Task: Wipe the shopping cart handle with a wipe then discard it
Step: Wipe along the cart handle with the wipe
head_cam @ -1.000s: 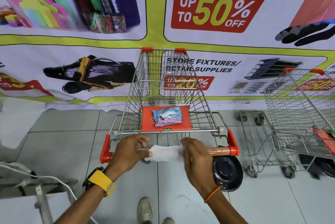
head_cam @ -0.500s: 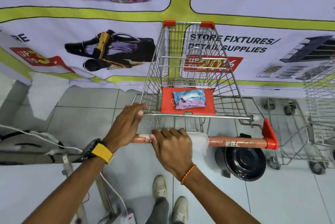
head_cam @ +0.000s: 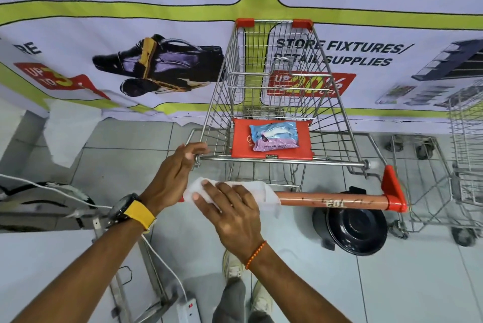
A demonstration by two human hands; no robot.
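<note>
A wire shopping cart (head_cam: 274,82) stands before me with an orange handle bar (head_cam: 332,200) across its near end. A white wipe (head_cam: 264,189) is draped over the left half of the bar. My right hand (head_cam: 230,211) lies flat on the wipe, fingers spread, pressing it onto the bar. My left hand (head_cam: 175,173) grips the cart's left rear corner at the wire frame, just above the bar's left end, which it hides. A blue and pink pack of wipes (head_cam: 274,135) rests on the orange child-seat flap (head_cam: 240,144).
A black round bin (head_cam: 352,231) sits on the tiled floor under the handle's right part. A second wire cart (head_cam: 460,165) stands at the right. A white cable and power strip (head_cam: 187,308) lie at lower left beside a metal stand. A printed banner covers the wall behind.
My right hand has slid the wipe leftwards along the bar and now lies flatter on it. My left hand moved off the bar up to the cart's left corner.
</note>
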